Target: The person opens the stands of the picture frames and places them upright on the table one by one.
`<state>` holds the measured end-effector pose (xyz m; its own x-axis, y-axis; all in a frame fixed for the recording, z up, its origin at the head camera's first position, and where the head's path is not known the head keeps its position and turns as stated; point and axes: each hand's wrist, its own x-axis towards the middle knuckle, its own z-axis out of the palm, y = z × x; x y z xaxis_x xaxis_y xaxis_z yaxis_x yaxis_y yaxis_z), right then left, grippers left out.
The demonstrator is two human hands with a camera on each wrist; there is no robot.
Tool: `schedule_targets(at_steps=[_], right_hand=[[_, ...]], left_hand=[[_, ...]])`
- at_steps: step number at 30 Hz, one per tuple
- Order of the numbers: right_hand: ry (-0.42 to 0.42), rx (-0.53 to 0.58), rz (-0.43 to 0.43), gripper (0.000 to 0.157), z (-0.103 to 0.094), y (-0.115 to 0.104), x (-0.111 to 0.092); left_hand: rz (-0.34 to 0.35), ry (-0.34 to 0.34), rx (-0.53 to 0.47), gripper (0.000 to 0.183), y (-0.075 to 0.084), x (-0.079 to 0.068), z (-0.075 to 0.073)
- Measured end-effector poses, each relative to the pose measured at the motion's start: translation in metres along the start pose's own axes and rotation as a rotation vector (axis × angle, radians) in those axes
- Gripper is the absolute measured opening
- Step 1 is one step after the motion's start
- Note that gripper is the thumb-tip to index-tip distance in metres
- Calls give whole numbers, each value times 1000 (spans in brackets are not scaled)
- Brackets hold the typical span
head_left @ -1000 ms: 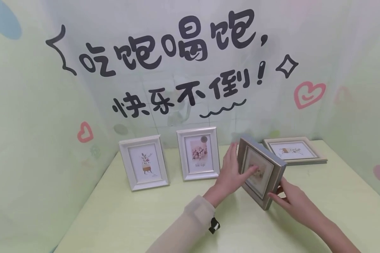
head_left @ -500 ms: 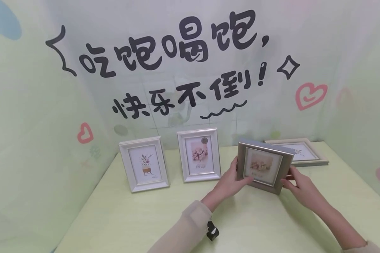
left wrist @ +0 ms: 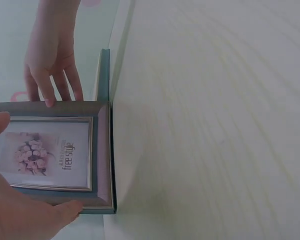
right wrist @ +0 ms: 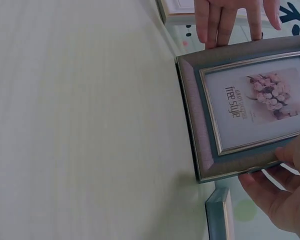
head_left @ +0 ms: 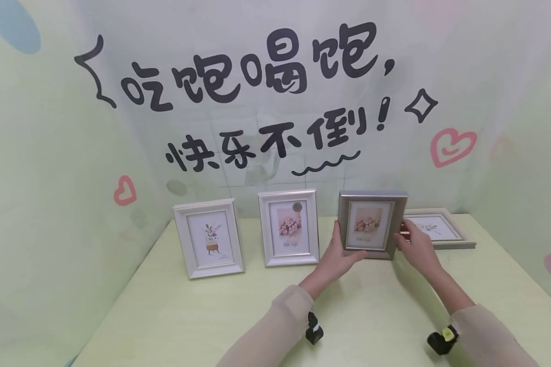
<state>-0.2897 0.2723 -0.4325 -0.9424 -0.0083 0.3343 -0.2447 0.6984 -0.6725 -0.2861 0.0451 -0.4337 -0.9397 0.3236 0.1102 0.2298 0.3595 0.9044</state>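
Note:
A brownish-grey picture frame (head_left: 343,219) with a pink flower print stands upright, facing me, at the right of the row. My left hand (head_left: 332,265) has fairly straight fingers along its left edge, the thumb stretched across in front of the lower part. On the opposite side my right hand (head_left: 418,250) pinches the right edge, thumb (right wrist: 286,152) on the front and fingers (right wrist: 260,192) partly behind. In the left wrist view, the frame's lower edge (left wrist: 110,165) is right at the tabletop.
Two white picture frames, a plant one (head_left: 182,239) and a flower one (head_left: 265,229), stand upright to the left. Another frame (head_left: 454,244) lies flat at the back right, partly behind my right hand. A printed curtain (head_left: 202,30) closes off the pale table (head_left: 202,316).
The brownish-grey frame has turned from tilted to upright, facing me, and shifted slightly left and back. My left thumb has moved off the picture; my right hand has moved up and left with the frame.

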Motion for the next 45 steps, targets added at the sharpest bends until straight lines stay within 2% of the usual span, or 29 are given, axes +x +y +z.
schedule_targets(at_steps=[3,7,11,16,24,31,35,41,45], right_hand=[[15,-63,-1,37,6,-2,11],[4,-147,0,32,6,-6,20],[-33,-156,-5,34,6,-8,23],[-53,-143,-46,35,7,-8,21],[-110,-169,-17,40,3,-9,10],[-163,-173,-11,42,2,-16,-2],[-164,-186,7,46,0,-18,-9],[-168,-116,-13,39,-4,-19,-20],[-207,1,-6,35,-10,-17,-24]], left_hand=[[3,15,5,109,-1,2,-1],[-18,28,80,110,0,2,-2],[-51,27,140,108,1,-1,-2],[-88,17,199,106,4,-10,-3],[-146,-47,261,108,15,-32,2],[-200,-57,517,107,23,-44,1],[-192,-68,593,105,27,-44,0],[-179,-68,655,105,21,-42,1],[-157,-73,624,106,16,-43,1]])
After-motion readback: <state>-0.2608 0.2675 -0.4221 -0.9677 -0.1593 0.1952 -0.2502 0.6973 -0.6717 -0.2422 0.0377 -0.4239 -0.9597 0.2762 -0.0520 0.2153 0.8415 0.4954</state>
